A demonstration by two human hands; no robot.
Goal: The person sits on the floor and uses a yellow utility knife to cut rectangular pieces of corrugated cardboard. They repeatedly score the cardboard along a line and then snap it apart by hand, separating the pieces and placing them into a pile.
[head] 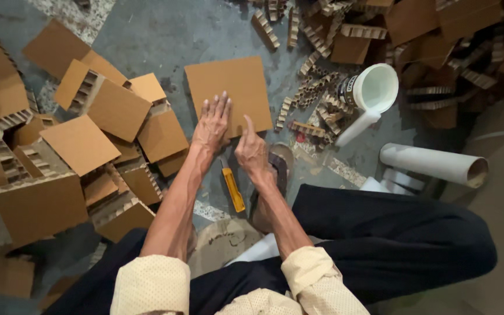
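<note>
A square brown cardboard panel [231, 87] lies flat on the grey floor in front of me. My left hand [211, 123] rests palm down on its near edge, fingers spread. At the panel's near right corner is my right hand [252, 150], fingers curled and thumb up against the edge, holding nothing that I can see. A yellow-handled utility knife [233, 188] lies on the floor between my forearms, just below both hands.
A heap of honeycomb cardboard blocks [83, 146] fills the left side. Strips and scraps of honeycomb cardboard [316, 99] lie at the upper right beside a white tub with a brush [374, 90]. A cardboard tube [436, 164] lies at the right. My sandalled foot [278, 169] is under the right hand.
</note>
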